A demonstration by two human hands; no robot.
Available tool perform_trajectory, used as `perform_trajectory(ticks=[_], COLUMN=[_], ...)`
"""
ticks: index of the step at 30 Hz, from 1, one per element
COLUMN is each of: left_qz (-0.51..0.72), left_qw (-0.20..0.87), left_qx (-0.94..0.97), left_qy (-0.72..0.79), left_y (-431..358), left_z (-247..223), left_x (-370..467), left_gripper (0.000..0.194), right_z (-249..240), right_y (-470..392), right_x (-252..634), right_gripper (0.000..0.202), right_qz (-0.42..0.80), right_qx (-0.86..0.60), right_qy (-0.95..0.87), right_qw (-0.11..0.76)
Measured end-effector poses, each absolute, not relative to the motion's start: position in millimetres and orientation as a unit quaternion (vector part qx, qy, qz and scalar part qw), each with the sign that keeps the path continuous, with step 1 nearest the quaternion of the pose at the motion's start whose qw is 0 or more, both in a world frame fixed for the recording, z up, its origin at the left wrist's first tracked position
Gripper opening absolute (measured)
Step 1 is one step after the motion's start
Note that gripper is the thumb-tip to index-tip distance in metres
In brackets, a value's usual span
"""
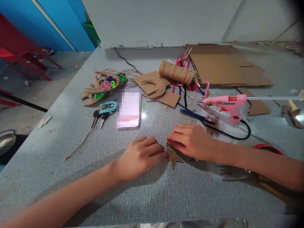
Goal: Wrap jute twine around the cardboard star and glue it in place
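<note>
A small brown star (174, 159), which looks like cardboard with twine along its edge, lies on the table between my hands. My left hand (142, 156) comes from the left, its fingertips closed on the star's left side. From the right, my right hand (191, 141) pinches a thin piece of twine (167, 145) at the star's upper point. Part of the star is hidden under the fingers. Beyond my right hand lie a blue pen-like tool (194, 115) and a pink glue gun (225, 103) with a clear glue stick in its back.
A phone (128, 109), keys (101, 114) and twine-wrapped shapes with flowers (104, 86) lie at left. A twine roll (177, 72), a twine crescent (158, 88) and cardboard sheets (218, 65) sit farther back. Scissors (237, 174) are partly under my right forearm. The glue gun's black cord loops nearby.
</note>
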State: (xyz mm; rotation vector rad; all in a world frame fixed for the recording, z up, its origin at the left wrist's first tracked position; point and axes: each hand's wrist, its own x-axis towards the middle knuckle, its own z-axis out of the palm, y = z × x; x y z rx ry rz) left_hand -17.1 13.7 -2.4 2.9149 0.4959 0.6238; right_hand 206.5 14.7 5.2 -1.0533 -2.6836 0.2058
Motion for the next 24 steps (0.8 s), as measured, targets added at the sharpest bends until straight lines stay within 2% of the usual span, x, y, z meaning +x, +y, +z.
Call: perform_trajectory(ticks=[3,11,15,24], left_qz=[0.233,0.248,0.244,0.236], left_qw=[0.004,-0.044,-0.055,-0.072], left_qx=[0.957,0.952,0.953,0.956], left_qy=[0.170,0.174,0.173,0.161], left_y=[13.0,13.2,14.0,17.7], left_z=[-4.8,-6.5,-7.9,-3.7], left_x=[-14.6,-10.1,-9.7,-10.2], left_gripper=[0.011,0.012,0.015,0.009], right_z=[6.4,5.5,2.2,3.6], right_y=[14.4,14.2,12.5,13.2], right_x=[204.8,205.1,204.9,205.5], right_gripper=[0.020,0.022,0.020,0.019], right_qz=[0.063,0.075,0.103,0.095], right_qx=[-0.355,-0.347,-0.340,-0.338], right_qy=[-0.924,-0.925,-0.924,-0.926], right_qw=[0.127,0.136,0.139,0.140])
